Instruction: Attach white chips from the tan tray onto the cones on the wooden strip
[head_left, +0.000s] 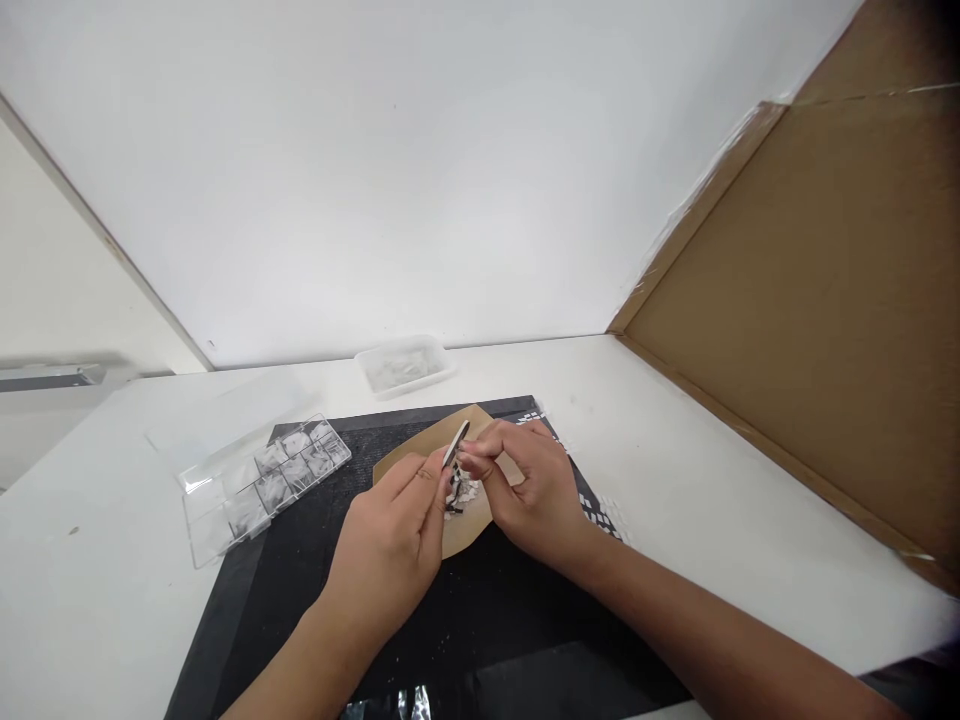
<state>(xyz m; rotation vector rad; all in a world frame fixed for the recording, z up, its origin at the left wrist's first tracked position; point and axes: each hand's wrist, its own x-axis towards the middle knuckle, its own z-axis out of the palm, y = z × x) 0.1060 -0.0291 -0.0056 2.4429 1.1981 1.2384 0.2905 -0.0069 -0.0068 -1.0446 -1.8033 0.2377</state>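
Centrally, two bare hands at work, as seen from where I stand in the room. Item: left hand (pixel 401 520), thumb and forefinger closed on a slim strip (pixel 456 443), dark with a pale edge, held tilted with its far end up. Item: right hand (pixel 531 485), thumb and forefinger drawn close together at the near side of the strip; whether they pinch a small piece or merely touch the strip, I cannot tell.

Beneath the fingers: one tan sheet (pixel 469 532), its corners angled, bearing a heap of small white and dark bits (pixel 469 490), partly hidden by the hands. Under that, one black mat (pixel 487 610), dusted with specks, with glossy clear tape (pixel 421 702) at its near edge.

On the mat's right margin, spilling past it: small white tiles (pixel 596 516), many, in loose rows. Across the mat's left edge: one clear compartment box (pixel 279 480), set at a slant, its cells holding whitish packets. Beyond the mat: one translucent tub (pixel 405 368), shallow, pale contents within.

Carrying all: one white desk (pixel 667 440). Behind it, a plain white wall (pixel 412 180); along the right side, an upright brown cardboard panel (pixel 810 320).
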